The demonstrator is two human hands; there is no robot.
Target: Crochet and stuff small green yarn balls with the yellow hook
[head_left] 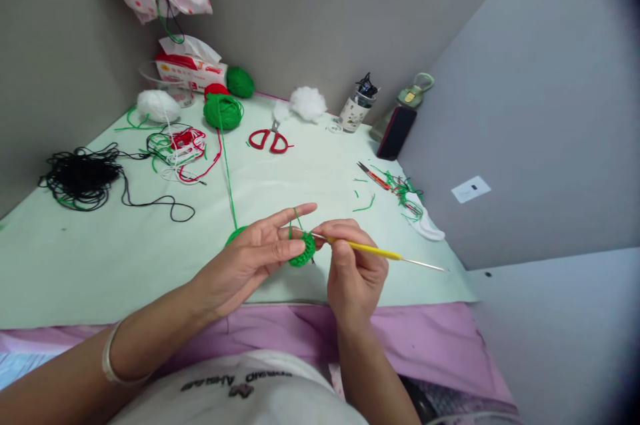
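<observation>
My left hand [250, 258] pinches a small green crocheted piece [303, 250] between thumb and fingers, with the forefinger stretched out and green yarn looped over it. My right hand [353, 265] is closed on a yellow-handled crochet hook [385, 253], its tip at the green piece and its metal end pointing right. A green yarn strand [227, 172] runs from the work up the pale green table [100, 258] to a green yarn ball [223, 111].
Red-handled scissors [269, 140] lie mid-table. A black yarn tangle [83, 176], a mixed yarn tangle [177, 148], a white ball [158, 105], white stuffing [307, 103], a tissue box [190, 70], a cup [354, 113], a dark phone [396, 132] and small snips [373, 176] with green scraps surround it. Grey walls close in.
</observation>
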